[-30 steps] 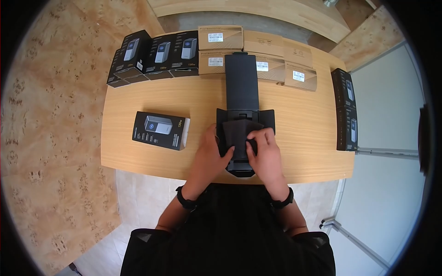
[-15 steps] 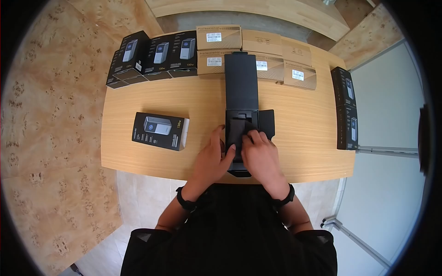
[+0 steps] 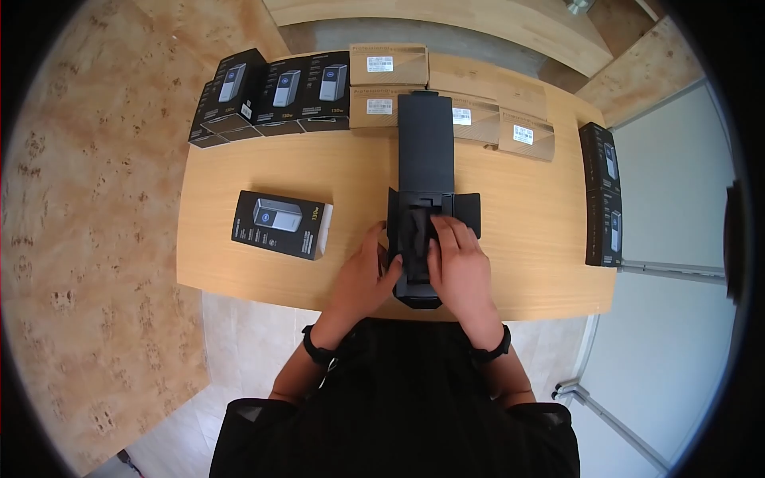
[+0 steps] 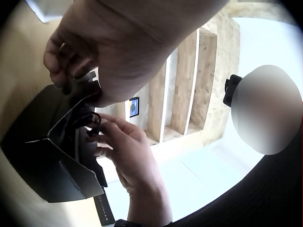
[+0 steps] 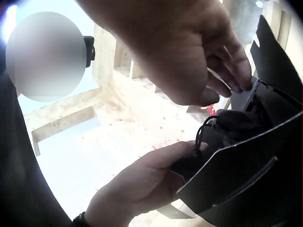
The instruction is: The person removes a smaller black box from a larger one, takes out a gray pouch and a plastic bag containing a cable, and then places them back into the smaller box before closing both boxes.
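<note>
An opened black box [image 3: 425,147] stands upended on the table, its long lid folded back and a side flap [image 3: 468,213] spread to the right. Inside lies a dark drawstring pouch [image 3: 416,239], its black cord loop [image 5: 200,131] showing in the right wrist view. My left hand [image 3: 362,275] holds the box's left wall, fingers outside and thumb over the rim. My right hand [image 3: 462,267] lies over the right rim, with relaxed fingers reaching to the pouch; in the right wrist view its fingertips touch the box's edge and the thumb stands apart from them.
A closed black box [image 3: 282,225] with a product picture lies to the left. More black boxes [image 3: 275,94] stand at the back left, beside stacked brown cartons [image 3: 389,64]. Two black boxes [image 3: 603,195] line the table's right edge.
The pouch, spread across the box top a second ago, now sits narrower and deeper inside it. My right hand has moved over its right side; the left has kept its place.
</note>
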